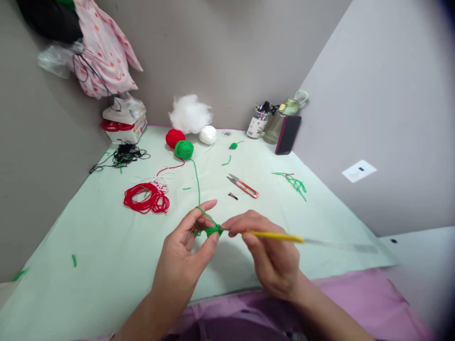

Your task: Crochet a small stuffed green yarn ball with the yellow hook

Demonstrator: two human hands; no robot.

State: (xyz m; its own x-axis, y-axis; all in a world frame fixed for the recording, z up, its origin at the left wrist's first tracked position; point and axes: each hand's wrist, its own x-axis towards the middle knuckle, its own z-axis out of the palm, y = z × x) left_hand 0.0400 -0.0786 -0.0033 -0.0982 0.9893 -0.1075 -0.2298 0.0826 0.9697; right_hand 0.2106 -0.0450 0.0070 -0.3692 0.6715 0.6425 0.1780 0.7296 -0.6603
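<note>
My left hand [188,244] pinches a small green crochet piece [212,230] between thumb and fingers, with green yarn looped over the raised index finger. The strand [196,182] runs back to a green yarn ball [184,149] far on the table. My right hand [270,248] is closed around a yellow-handled crochet hook [280,236], its tip at the green piece and its handle pointing right.
On the pale green cloth [88,246] lie a red yarn tangle [146,198], red ball [175,137], white ball [207,134], stuffing [190,113], orange snips [243,185], green scraps [294,182], black cord [124,155], a pen jar [257,123], bottle [284,118] and phone [287,135].
</note>
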